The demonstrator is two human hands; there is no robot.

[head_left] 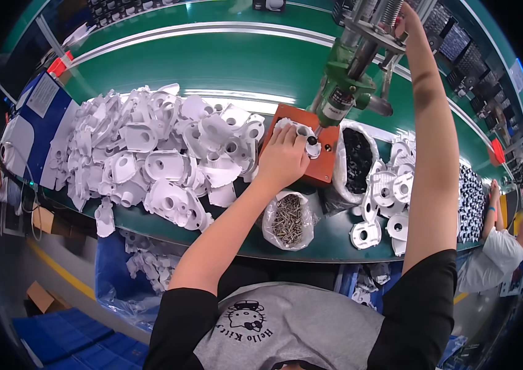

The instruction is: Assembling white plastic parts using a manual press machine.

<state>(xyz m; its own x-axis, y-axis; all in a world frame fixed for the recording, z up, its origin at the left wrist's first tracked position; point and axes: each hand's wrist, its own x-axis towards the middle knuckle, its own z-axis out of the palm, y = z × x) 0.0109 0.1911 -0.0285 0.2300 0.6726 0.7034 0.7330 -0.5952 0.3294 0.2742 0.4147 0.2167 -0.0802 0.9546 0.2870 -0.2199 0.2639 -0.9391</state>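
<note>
Resting under left hand (283, 154): white part (303, 131)

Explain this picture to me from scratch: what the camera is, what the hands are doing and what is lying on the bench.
The one picture comes from a fisheye camera on the person's head, looking down, so straight edges bend. The left hand steadies a small white part on an orange block, under the tip of a hanging green power driver. The right hand reaches up to the driver's top. On the green bench lie a heap of white plastic housings, an open bag of screws, a bag of black parts and more white pieces at the right.
</note>
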